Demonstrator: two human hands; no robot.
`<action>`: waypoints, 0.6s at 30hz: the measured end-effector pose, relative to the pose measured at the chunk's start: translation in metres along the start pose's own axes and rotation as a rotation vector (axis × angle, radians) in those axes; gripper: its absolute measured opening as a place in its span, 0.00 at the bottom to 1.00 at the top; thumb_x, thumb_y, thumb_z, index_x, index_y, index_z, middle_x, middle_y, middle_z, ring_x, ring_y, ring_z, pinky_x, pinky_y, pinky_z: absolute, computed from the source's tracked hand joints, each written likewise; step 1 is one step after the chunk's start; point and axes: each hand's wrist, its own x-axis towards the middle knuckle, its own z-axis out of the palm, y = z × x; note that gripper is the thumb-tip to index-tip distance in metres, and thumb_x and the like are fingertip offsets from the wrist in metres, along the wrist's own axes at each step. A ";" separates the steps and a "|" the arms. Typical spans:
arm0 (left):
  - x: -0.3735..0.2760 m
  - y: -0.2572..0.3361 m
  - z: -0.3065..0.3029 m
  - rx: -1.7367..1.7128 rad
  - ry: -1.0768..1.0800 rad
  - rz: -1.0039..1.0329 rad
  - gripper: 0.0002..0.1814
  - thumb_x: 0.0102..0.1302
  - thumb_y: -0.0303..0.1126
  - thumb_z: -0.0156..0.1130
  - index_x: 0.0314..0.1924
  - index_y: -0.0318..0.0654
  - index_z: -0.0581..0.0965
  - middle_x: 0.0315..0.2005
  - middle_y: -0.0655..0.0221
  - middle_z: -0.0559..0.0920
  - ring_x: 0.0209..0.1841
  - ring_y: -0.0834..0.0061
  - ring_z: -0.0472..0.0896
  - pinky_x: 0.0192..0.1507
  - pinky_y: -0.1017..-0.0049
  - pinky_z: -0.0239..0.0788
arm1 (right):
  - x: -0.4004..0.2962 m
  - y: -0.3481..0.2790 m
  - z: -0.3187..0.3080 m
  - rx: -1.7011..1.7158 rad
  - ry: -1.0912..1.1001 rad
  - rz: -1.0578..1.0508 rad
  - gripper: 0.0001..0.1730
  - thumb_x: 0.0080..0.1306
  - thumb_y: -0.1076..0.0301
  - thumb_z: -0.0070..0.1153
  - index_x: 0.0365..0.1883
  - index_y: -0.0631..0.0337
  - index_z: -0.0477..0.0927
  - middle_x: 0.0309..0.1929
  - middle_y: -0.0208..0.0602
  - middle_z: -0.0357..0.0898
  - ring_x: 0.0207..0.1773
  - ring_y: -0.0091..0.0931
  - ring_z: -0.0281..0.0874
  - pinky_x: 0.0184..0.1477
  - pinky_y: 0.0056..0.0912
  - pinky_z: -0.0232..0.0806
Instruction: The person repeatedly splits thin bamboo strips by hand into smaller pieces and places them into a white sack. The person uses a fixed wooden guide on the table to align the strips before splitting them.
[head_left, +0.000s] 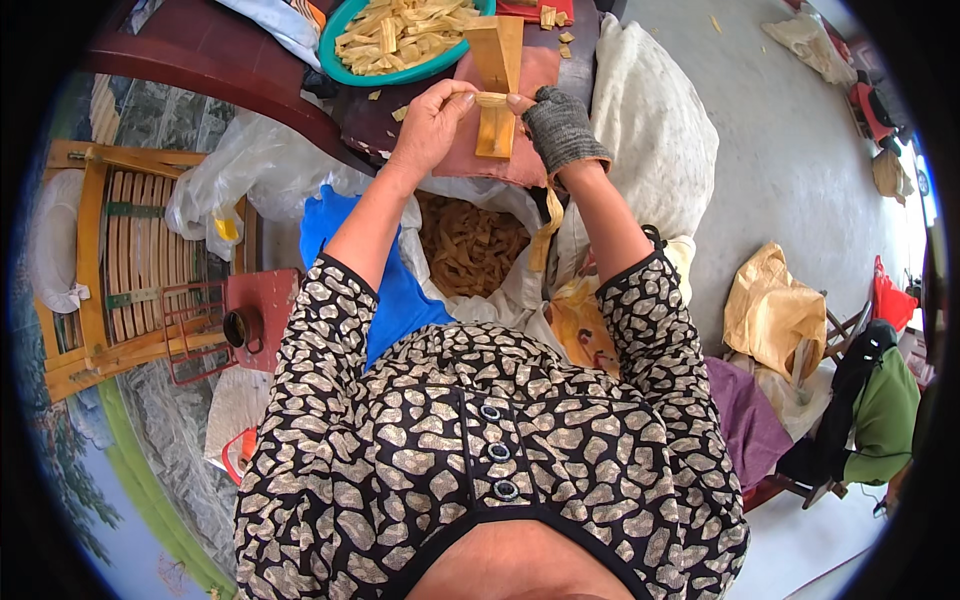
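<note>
A pale tan fibrous strip (491, 100) spans a small upright wooden stand (496, 56), pulled flat between my two hands. My bare left hand (433, 124) pinches its left end between thumb and fingers. On the other side, my right hand (561, 124) grips the right end, wearing a grey knitted fingerless glove. The stand rests on a pinkish-red cloth (466, 150) at the table's near edge. A longer strip (546, 232) hangs below my right wrist. Under the table edge, a sack (529, 281) holds many brownish strips (471, 244).
A teal basin (360, 78) of cut pale pieces sits on the dark table (217, 71). Right of it bulges a stuffed white sack (652, 127). A wooden slatted chair (135, 247) and a red stool (262, 315) with a dark mug (244, 326) stand left.
</note>
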 end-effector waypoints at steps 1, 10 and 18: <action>0.001 0.000 0.000 -0.014 -0.005 -0.050 0.09 0.64 0.31 0.53 0.37 0.33 0.76 0.25 0.70 0.77 0.28 0.78 0.71 0.34 0.78 0.65 | 0.000 -0.001 0.000 -0.007 0.013 -0.015 0.23 0.59 0.49 0.52 0.30 0.65 0.79 0.26 0.51 0.75 0.35 0.44 0.74 0.40 0.42 0.65; 0.003 -0.020 0.004 0.523 -0.037 -0.209 0.15 0.56 0.42 0.55 0.37 0.42 0.80 0.33 0.57 0.80 0.38 0.57 0.78 0.39 0.65 0.68 | 0.015 0.047 0.033 -0.633 -0.154 -0.156 0.19 0.62 0.54 0.48 0.35 0.62 0.79 0.43 0.50 0.75 0.46 0.43 0.73 0.47 0.41 0.66; -0.079 0.015 0.001 -0.051 -0.210 -0.465 0.22 0.63 0.51 0.51 0.43 0.40 0.77 0.41 0.64 0.78 0.44 0.66 0.75 0.48 0.69 0.66 | -0.059 -0.021 0.022 0.013 0.080 -0.404 0.10 0.58 0.62 0.55 0.32 0.60 0.78 0.31 0.43 0.75 0.36 0.39 0.73 0.38 0.38 0.66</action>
